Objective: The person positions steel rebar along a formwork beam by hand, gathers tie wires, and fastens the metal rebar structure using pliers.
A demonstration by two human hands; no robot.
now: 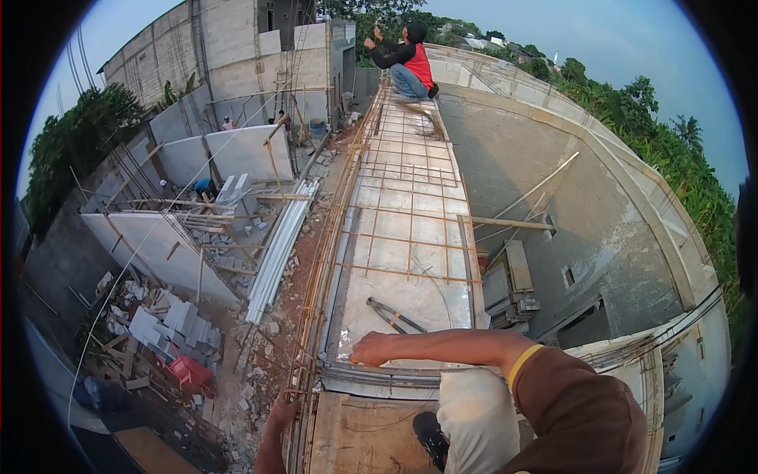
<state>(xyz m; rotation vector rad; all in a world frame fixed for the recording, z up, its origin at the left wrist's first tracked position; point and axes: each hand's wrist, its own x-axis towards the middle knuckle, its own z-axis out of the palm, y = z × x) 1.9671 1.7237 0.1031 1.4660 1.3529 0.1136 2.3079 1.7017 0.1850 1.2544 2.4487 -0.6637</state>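
My right hand is closed, knuckles up, over the near end of the pale slab form. Whatever its fingers hold, if anything, is hidden. Just beyond it lies a pair of pincers with dark handles, its jaws toward the upper left. A thin loose wire curves near them. Low on the left, my left hand is closed around the outer rebar along the form's edge. Its fingertips are partly hidden. A grid of rusty rebar covers the form farther ahead.
A person in a red and black top squats at the far end. Left, the ground lies well below, with rubble, pale pipes and a red wheelbarrow. Right, a deep walled room drops away. A wooden board lies at my feet.
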